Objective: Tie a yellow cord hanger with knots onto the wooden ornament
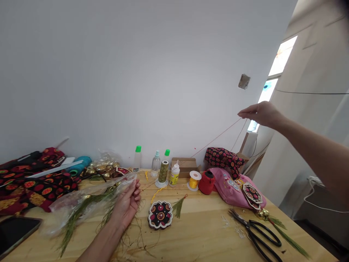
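Note:
My right hand is raised high at the right, its fingers pinched on a thin red thread. From those fingertips the thread slants down leftward across the table, and a second strand hangs toward the patterned cloth bundle. My left hand rests low over the table with curled fingers, where the thread's lower end seems to run; the exact grip is hard to see. To its right lie a flower-shaped ornament with dark patterned cloth and a small green tassel with a red top. Loose green strands lie beside my wrist.
Black scissors lie front right, near a pink pouch. Behind stand a red thread cone, yellow cord spool, glue bottle and green thread cone. A plastic bag, patterned cloth and phone occupy the left.

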Tool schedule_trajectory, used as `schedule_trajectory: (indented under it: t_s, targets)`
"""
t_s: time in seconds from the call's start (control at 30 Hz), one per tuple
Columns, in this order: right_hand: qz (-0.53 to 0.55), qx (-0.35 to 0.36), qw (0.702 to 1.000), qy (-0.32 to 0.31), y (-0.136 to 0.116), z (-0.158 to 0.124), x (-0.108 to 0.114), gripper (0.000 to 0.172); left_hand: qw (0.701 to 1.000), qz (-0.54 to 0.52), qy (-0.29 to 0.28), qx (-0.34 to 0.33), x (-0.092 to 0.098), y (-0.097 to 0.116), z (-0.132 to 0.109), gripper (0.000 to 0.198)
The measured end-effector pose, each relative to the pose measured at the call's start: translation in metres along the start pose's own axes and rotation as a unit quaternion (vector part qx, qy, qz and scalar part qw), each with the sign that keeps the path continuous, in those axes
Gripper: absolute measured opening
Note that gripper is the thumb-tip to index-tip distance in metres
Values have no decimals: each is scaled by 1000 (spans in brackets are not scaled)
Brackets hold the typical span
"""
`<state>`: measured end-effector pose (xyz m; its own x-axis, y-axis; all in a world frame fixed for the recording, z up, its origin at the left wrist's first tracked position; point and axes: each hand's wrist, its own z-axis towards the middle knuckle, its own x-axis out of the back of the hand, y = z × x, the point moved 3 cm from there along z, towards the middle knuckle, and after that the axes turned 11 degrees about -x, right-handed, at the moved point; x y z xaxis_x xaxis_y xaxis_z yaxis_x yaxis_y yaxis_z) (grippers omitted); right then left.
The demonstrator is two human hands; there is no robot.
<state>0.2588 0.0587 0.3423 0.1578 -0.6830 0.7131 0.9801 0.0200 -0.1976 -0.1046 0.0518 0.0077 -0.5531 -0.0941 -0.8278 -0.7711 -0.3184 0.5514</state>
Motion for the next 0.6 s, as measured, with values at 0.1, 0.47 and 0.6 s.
schedule_trajectory:
  t_s: [0.1,0.47,0.6]
  targets:
    - [94,-51,986,-131,10,-3,7,37,1000,-2,6,-4,5,1,4,12]
    - [211,-96,950,-211,58,-13,33,36,1000,8,14,-12,6,6,5,11]
    - [196,-95,950,-222,59,-21,26,32,1000,23,16,-6,6,5,3,14]
